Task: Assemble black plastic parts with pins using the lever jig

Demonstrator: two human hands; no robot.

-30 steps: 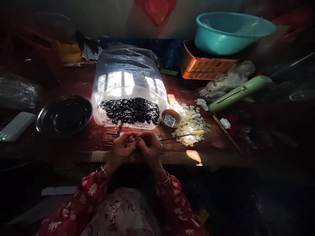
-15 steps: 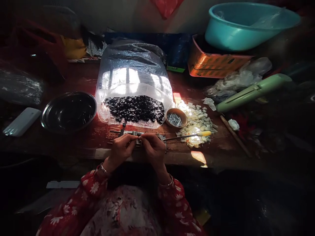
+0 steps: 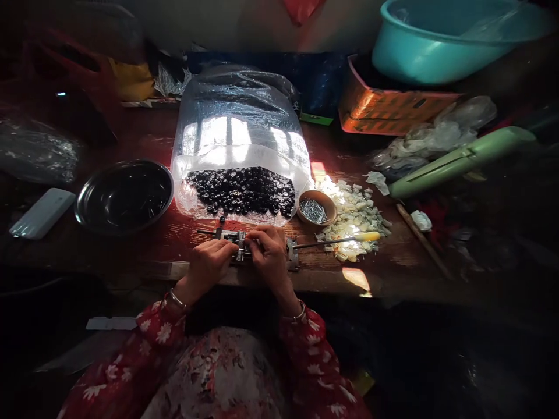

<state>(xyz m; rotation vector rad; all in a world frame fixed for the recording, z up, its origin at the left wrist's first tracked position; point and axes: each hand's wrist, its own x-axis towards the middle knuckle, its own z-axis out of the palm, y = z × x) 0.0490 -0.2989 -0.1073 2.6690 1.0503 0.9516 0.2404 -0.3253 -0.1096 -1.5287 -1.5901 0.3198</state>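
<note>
Both hands work at a small metal jig (image 3: 241,238) with a sliding clamp and thin rods, near the table's front edge. My left hand (image 3: 212,262) is closed at the jig's left side, thumb and forefinger pressed together; what they pinch is too small to make out. Over the jig's right part, my right hand (image 3: 268,253) is closed in a pinch, with a thin, bright, pin-like piece at its fingertips. A long screwdriver-like rod with a yellow handle (image 3: 367,236) runs right from the jig's end block (image 3: 292,254). One black round piece (image 3: 222,219) lies just behind the jig.
Behind the jig, a clear plastic bag (image 3: 240,110) spills black round pieces (image 3: 240,189). Right of it are a small bowl of metal pins (image 3: 332,214) and a pale heap of small pieces (image 3: 362,206). A steel bowl (image 3: 81,212) and a white phone-like object (image 3: 41,214) are left.
My hands, whose fingertips met over the jig, have drawn apart. The left has shifted left and slightly down, uncovering the middle of the jig. The view has shifted slightly.
</note>
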